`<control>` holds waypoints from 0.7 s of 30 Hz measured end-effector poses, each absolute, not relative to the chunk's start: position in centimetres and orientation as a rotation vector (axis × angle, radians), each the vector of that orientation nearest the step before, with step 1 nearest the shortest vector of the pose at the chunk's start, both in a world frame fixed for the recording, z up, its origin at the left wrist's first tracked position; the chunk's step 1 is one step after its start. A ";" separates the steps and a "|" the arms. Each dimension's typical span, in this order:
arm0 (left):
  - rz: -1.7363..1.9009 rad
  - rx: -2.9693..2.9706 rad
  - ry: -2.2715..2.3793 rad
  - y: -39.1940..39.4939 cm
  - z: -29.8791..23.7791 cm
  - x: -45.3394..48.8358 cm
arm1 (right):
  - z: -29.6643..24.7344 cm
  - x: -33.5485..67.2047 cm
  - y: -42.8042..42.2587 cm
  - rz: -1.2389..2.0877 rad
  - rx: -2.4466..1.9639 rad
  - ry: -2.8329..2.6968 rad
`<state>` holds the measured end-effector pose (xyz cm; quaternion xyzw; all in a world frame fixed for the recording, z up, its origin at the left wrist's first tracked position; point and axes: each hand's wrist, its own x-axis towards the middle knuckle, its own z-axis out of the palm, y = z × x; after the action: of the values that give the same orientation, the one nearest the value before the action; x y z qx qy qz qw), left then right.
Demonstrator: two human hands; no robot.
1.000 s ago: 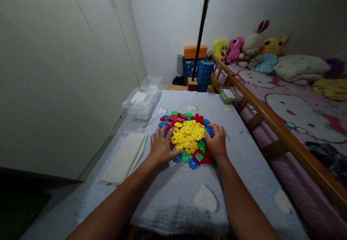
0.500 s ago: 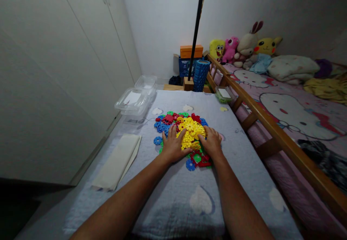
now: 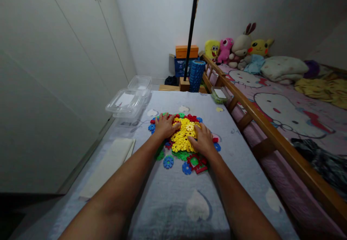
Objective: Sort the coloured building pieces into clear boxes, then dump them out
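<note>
A heap of flat, flower-shaped plastic snowflake pieces lies on the cloth-covered table, with the yellow pieces [image 3: 182,138] piled in the middle. Red, green and blue ones surround them. My left hand [image 3: 165,126] rests open on the heap's left side, fingers spread over blue and red pieces. On the right side, my right hand [image 3: 202,138] lies open with its fingers apart, touching the yellow pile's edge. Toward me are a red square frame piece [image 3: 193,160], a blue snowflake piece [image 3: 187,167] and another blue snowflake piece [image 3: 168,162].
Clear plastic boxes [image 3: 123,102] stand at the table's left back. A folded cream cloth [image 3: 108,167] lies left of my forearm. A small green-filled container [image 3: 219,94] sits at the right back corner. The bed's wooden rail [image 3: 260,138] runs along the right side.
My left hand has moved up and left from the front of the yellow pile, uncovering pieces there. The yellow pile is more spread out toward me. The view has shifted slightly.
</note>
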<state>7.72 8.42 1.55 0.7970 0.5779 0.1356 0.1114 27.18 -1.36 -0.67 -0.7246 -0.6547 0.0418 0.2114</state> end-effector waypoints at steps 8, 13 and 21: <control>0.456 2.375 1.395 5.9 0.7 6.0 | -1.0 26.5 2.3 0.281 -1.739 -1.931; 0.796 2.361 1.203 4.7 -0.2 5.3 | -1.0 25.9 4.0 0.336 -1.460 -1.929; 0.920 2.369 1.593 5.1 -0.9 3.2 | 1.1 30.7 8.8 0.126 -1.562 -1.899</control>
<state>3.17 5.08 -0.92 0.7879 0.5297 0.3060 0.0709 30.74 8.77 1.10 -0.5983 -0.7271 0.0483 0.3331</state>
